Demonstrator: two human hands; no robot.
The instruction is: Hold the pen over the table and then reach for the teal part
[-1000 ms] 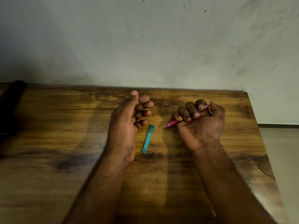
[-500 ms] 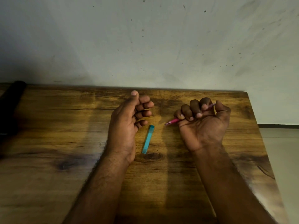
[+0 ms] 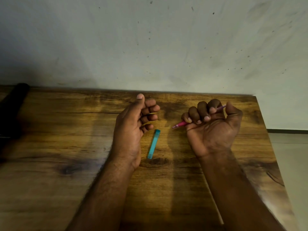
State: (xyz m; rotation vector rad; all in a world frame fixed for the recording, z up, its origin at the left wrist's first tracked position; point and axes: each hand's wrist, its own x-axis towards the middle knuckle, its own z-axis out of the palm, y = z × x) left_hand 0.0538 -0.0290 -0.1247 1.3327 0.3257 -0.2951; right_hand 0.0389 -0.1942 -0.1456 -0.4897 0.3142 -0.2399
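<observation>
My right hand (image 3: pixel 211 129) lies palm up on the wooden table (image 3: pixel 50 139) and grips a pink pen (image 3: pixel 180 124) in its curled fingers. The pen's tip points left, and its other end pokes out between fingers and thumb. My left hand (image 3: pixel 133 127) rests on its edge on the table, fingers loosely curled, holding nothing. Between the two hands lies a slim teal bar (image 3: pixel 154 143), just right of my left palm and apart from it.
A stained pale wall (image 3: pixel 166 47) rises right behind the table. A dark cylindrical object (image 3: pixel 15 100) lies at the table's far left corner. The table's right edge (image 3: pixel 273 147) drops off to a light floor.
My right hand has rolled a little to the right with the pen, so more of the pen's rear end shows. The left hand and the teal bar stay put.
</observation>
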